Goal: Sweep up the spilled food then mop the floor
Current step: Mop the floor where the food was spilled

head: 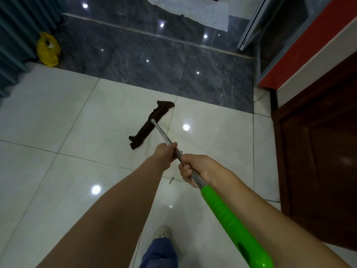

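A mop with a shiny metal pole [161, 131] and a green grip [228, 219] slants from lower right up to the middle of the white tiled floor [67, 132]. Its dark brown cloth head [150, 123] lies flat on the tiles. My left hand [166, 153] grips the pole higher up, fingers curled round it. My right hand [195, 169] grips the pole just above the green grip. A small dark speck [171, 180] lies on the tile below my hands.
A yellow plastic bag [47, 49] sits at the far left by a teal curtain [17, 35]. Dark marble flooring [154, 60] lies beyond the tiles, with a white cloth [208, 14] further back. A brown wooden door [318, 151] and red-edged frame stand at right. My shoe [162, 232] is below.
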The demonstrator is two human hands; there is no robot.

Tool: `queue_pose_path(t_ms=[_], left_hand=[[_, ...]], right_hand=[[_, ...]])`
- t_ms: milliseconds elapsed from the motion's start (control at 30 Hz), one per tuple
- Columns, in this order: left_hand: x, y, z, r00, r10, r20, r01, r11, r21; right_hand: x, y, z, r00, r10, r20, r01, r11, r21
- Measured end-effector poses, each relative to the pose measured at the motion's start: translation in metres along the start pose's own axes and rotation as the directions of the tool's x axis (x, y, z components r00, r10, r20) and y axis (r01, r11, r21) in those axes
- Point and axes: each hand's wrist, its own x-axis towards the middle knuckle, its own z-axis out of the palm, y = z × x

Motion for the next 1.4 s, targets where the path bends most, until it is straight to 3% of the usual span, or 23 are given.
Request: queue_pose_path(t_ms=[200,333,433,567,800,1400], left_hand=[[0.021,0.017,-0.012,0.998,0.005,-0.057,-0.002,0.999,0.044],[0.020,0.011,-0.013,0.998,0.050,-0.049,-0.035,0.960,0.279],[0.013,0.001,-0.012,0.994,0.109,-0.015,-0.086,0.858,0.507],[-0.004,-0.014,-0.009,0.993,0.115,-0.001,-0.090,0.782,0.616],[-0.045,-0.063,-0.009,0.985,0.163,0.048,-0.157,0.765,0.625],[-0.186,-0.260,0.013,0.992,0.097,0.084,-0.128,0.688,0.714]], right_hand=[[0.019,-0.009,0.019,1.000,-0.010,-0.011,0.010,0.998,-0.067],[0.023,0.003,0.015,1.000,-0.019,-0.021,0.019,1.000,-0.010],[0.022,0.017,0.006,1.000,-0.009,-0.025,0.010,0.999,0.036],[0.011,0.034,-0.005,1.000,-0.006,-0.006,0.006,0.994,0.105],[-0.014,0.085,-0.032,1.000,0.011,0.019,-0.014,0.982,0.188],[-0.116,0.279,-0.160,0.998,0.057,0.029,-0.063,0.960,0.273]])
